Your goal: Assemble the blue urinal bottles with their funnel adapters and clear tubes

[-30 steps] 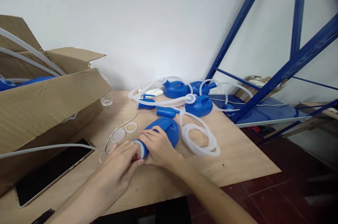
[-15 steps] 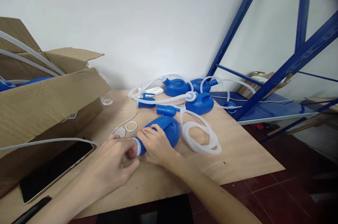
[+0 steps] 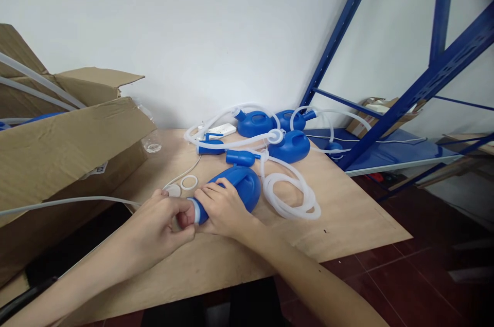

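On wooden desk [image 3: 347, 234], rounded blue plastic jug [image 3: 250, 191]; right hand [image 3: 224, 209] grasping neck [image 3: 203, 213], left hand [image 3: 162, 221] curled at white rim [image 3: 197, 211], grip unclear. Right of jug, coiled translucent tube [image 3: 281, 207]; left, cardboard box [image 3: 77, 152] containing tubes [image 3: 38, 76].

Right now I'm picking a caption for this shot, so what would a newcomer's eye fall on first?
Probably the two hands at the table's near side: the right hand holds a blue bottle while the left hand is at its pale-rimmed mouth. Next, the white hose coiled just right of that bottle. Then the big open carton on the left and the blue rack on the right.
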Demonstrator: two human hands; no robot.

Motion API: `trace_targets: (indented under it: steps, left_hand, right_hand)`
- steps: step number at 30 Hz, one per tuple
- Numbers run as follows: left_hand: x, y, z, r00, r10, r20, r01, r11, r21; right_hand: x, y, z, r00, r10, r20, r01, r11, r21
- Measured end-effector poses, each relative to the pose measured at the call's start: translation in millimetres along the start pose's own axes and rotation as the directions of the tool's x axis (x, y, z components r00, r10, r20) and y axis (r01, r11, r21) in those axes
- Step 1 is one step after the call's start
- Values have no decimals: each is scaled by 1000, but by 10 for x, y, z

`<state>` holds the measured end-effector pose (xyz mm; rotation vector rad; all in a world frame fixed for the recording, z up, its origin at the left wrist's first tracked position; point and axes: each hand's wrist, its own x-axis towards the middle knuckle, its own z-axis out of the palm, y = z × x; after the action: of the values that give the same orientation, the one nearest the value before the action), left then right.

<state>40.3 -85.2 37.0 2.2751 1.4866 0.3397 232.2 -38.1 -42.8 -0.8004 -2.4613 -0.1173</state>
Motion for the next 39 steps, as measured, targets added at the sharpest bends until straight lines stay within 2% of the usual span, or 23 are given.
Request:
trace_targets:
  steps: [8,11,14,17,21,23,26,30,35,39]
  left_hand:
    - [-22,-124,36,997,77,-6,-77,997,-6]
    - [-10,-104,-5,995,101,23,-100,994,-35]
    - [9,-52,-84,987,120,105,-113,991,-75]
    - [-1,-17,-171,981,126,149,-111,988,-104]
    - [-85,-32,-255,985,-18,171,60,968,-243]
    - [-136,-24,-292,968,-91,233,175,912,-370]
    - [-178,54,-348,926,-121,357,296,819,-491]
    - [-167,167,-382,917,-176,359,357,763,-538]
    - [-174,196,-377,894,-308,325,438,755,-488]
    - [-202,255,-382,887,-305,347,457,683,-570]
  right_hand:
    - [-5,-10,-16,1000,18,8,-18,1000,20]
    - [-34,-27,-78,1000,25,-7,-24,990,142]
    - [-73,-21,-151,1000,-10,2,9,960,280]
    - [-101,10,-200,999,-34,37,20,943,331]
    - [-112,48,-266,993,-86,78,58,950,307]
    - [-109,53,-305,989,-104,103,72,958,277]
    - [-105,51,-338,985,-119,126,85,966,244]
    - [-104,56,-298,987,-127,101,101,968,230]
    - [-104,62,-228,989,-123,86,101,970,223]
    - [-105,56,-224,990,-111,82,90,970,227]
